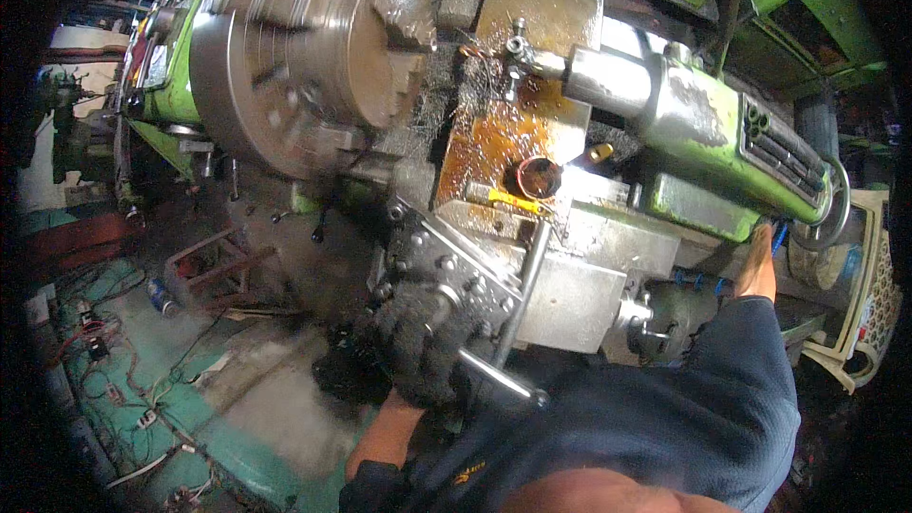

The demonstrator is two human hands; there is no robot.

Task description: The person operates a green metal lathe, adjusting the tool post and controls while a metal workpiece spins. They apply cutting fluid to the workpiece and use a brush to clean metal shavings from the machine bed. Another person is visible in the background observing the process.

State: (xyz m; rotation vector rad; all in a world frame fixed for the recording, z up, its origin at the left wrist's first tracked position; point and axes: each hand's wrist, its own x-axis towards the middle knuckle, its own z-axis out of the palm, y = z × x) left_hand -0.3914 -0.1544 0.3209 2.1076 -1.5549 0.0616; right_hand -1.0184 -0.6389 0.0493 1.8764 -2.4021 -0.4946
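My left hand (423, 342), in a black glove, bends its fingers over the near corner of the square tool post (456, 266), which has several bolt heads. A bright steel bar (503, 378) slants out beside the glove, and another steel rod (534, 271) rises to its right. My right forearm (757, 266) reaches forward to the green lathe tailstock (708, 119); its hand (766, 231) is mostly hidden behind the tailstock base, fingers out of sight. At the far left the big round chuck (247, 66) holds a thick round metal workpiece (366, 57); both look blurred.
A small round pot (539, 178) of dark liquid and a yellow-handled tool (513, 199) lie on the oily carriage. Metal shavings (432, 104) heap beneath the workpiece. The tailstock handwheel (836, 204) stands at right. Cables (142, 389) and a blue can (161, 296) lie on the floor.
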